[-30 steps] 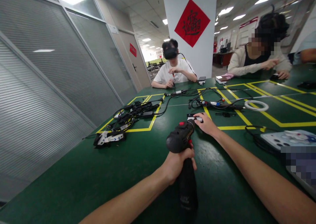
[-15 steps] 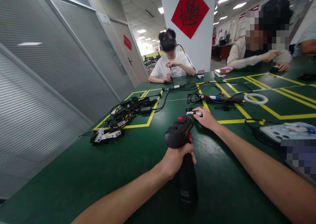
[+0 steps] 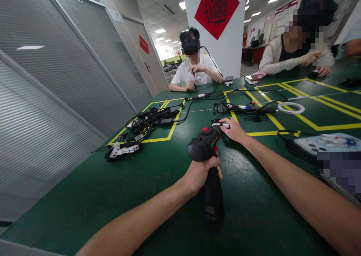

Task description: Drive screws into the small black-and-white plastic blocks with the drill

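Two hands at work, head view. Left hand [image 3: 201,173] wraps fist round driver [image 3: 207,165] grip, nose aimed forward at small part [image 3: 220,124] on table [image 3: 84,203], just beyond tip. Right hand [image 3: 234,130] lies on part, fingers curled loosely over it, pinning it, likely so it cannot shift under bit. Cables [image 3: 146,124] left, well apart. White ring [image 3: 291,107] far right.

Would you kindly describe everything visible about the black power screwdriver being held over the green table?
The power screwdriver is a matt black, pistol-shaped tool, plastic by its look, with red buttons on top and at the trigger. The left hand grips its handle; the handle's base points toward the camera. Its nose points away, meeting a small black and white part under the right hand on the table.
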The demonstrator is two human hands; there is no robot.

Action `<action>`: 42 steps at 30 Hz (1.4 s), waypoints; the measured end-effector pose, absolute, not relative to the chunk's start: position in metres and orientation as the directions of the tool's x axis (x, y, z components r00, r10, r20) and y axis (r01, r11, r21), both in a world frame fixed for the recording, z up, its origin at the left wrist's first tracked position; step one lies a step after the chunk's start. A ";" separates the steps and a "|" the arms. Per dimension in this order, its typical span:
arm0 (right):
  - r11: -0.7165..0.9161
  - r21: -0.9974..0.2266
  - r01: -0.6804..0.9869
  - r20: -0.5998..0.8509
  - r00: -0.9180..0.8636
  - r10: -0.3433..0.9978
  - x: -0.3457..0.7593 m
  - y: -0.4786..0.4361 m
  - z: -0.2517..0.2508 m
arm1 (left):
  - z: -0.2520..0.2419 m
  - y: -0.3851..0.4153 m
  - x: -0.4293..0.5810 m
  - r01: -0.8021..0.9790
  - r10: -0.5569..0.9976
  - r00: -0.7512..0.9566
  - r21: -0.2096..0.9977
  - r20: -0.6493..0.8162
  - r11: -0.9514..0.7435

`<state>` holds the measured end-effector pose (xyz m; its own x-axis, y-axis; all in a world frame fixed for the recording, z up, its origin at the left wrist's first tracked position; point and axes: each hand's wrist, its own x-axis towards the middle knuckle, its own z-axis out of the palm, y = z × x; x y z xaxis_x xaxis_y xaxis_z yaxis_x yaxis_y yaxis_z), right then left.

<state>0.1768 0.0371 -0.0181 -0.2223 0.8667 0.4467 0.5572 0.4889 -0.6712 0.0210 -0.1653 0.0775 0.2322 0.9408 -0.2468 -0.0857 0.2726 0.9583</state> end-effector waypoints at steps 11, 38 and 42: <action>0.504 -0.670 0.545 0.458 -0.232 0.858 0.176 0.036 -0.016 | 0.080 -0.165 0.024 -0.079 0.947 0.211 0.962 -0.241 0.263; 0.502 -0.667 0.550 0.459 -0.227 0.859 0.176 0.038 -0.018 | 0.077 -0.166 0.023 -0.102 0.948 0.199 0.957 -0.247 0.271; 0.498 -0.668 0.552 0.455 -0.227 0.861 0.176 0.038 -0.018 | 0.078 -0.167 0.023 -0.086 0.948 0.208 0.960 -0.243 0.265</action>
<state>0.1763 0.0377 -0.0175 -0.2266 0.8611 0.4551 0.5524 0.4985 -0.6681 0.0235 -0.1667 0.0775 0.2076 0.9476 -0.2427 -0.0857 0.2648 0.9605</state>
